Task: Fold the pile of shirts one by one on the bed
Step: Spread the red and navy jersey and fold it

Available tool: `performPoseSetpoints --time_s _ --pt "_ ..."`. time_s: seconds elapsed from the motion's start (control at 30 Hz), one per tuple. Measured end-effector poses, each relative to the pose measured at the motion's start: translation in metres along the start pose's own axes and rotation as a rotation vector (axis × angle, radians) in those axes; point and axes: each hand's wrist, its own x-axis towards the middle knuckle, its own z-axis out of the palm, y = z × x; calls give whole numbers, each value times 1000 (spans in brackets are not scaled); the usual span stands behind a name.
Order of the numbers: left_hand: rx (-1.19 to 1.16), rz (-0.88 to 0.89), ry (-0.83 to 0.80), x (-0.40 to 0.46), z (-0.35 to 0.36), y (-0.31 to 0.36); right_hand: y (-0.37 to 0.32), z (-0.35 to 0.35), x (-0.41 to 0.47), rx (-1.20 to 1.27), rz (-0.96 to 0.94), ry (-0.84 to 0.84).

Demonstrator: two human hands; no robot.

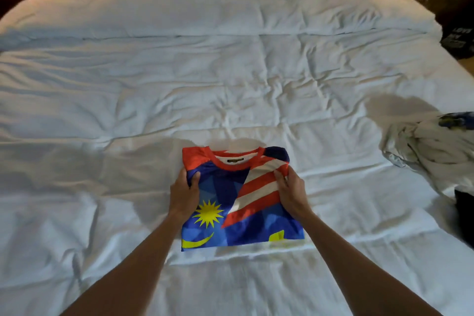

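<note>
My L hand (184,194) and R hand (291,194) each pinch a side edge of the folded shirt (238,202), flat on the bed (230,79) between them; pile (431,146) well right of R.

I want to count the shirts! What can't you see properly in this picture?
- Pile of shirts, head view: cut off by the right edge, crumpled together, so no count.
- Collar label on the folded shirt: too small to read.
- Left hand and right hand: fingers hidden under the shirt's sides.
</note>
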Motion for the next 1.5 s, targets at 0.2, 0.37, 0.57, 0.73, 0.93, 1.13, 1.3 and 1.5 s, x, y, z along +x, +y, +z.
performPoseSetpoints --time_s 0.2,0.37,0.57,0.73,0.93,1.13,1.3,1.5 --pt "-51 235 80 -4 -89 113 -125 -75 -29 65 -134 96" --pt "-93 349 93 -28 -186 247 -267 -164 -68 43 -311 214" --pt "-48 489 165 -72 -295 368 -392 -247 -122 40 -448 252" --pt "16 505 275 -107 -361 414 -459 -284 -161 51 -560 245" --pt "63 488 399 -160 -413 422 -495 -290 -201 80 -637 150" --pt "71 414 526 -203 -486 375 -524 -244 -252 81 -724 22" --pt "68 289 653 -248 -560 318 -561 -181 -306 75 -827 -88" --pt "83 144 895 -365 -697 201 -621 -39 -433 63 -1007 -332"
